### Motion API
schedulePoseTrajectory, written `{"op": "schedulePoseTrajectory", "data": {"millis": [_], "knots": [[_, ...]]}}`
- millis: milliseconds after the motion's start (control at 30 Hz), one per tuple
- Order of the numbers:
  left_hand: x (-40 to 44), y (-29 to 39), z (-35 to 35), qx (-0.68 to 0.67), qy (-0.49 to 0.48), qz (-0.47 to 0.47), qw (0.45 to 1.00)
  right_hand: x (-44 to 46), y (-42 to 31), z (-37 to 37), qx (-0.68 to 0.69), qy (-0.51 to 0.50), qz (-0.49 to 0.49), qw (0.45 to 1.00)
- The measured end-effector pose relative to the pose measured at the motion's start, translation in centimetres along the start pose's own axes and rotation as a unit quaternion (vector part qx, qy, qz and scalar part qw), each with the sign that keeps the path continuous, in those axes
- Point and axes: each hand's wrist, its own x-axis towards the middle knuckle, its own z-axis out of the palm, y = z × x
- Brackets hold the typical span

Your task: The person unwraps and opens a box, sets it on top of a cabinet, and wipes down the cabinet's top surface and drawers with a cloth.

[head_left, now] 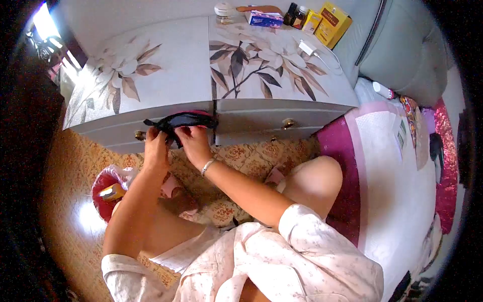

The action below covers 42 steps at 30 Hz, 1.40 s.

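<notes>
A dark cloth item (187,120) with a pinkish edge is held up against the front of the grey dresser (241,123), near the gap between its two drawer columns. My left hand (157,146) pinches its left part, close to a round drawer knob (140,135). My right hand (193,143), with a bracelet at the wrist, grips its lower middle. The two hands are side by side. Some fingertips are hidden behind the cloth and the backs of the hands.
On the flowered dresser top (176,65) stand a glass jar (224,14), a blue packet (265,19), small bottles (299,17), a yellow box (332,25) and a white charger (307,48). A lined bin (104,182) is at lower left, a bed (392,166) at right.
</notes>
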Motion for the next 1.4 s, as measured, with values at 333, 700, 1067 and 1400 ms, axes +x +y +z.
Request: {"op": "schedulePoseTrajectory", "data": {"millis": [333,700,1067,1400], "knots": [[7.6,-12.2,1.5,0.057,-0.227,-0.152,0.960,-1.3,10.6,-3.0,0.056,0.041,0.091,0.993],[2.7,-14.1,15.3,0.053,-0.445,-0.117,0.886,-2.4,16.3,-14.9,0.301,0.357,0.233,0.853],[-1.2,-11.3,16.1,0.176,-0.377,-0.242,0.877,0.7,13.6,-25.5,0.223,0.552,0.235,0.768],[0.1,-9.5,11.4,0.159,-0.332,-0.227,0.902,0.8,17.9,-26.9,0.190,0.552,0.331,0.742]]}}
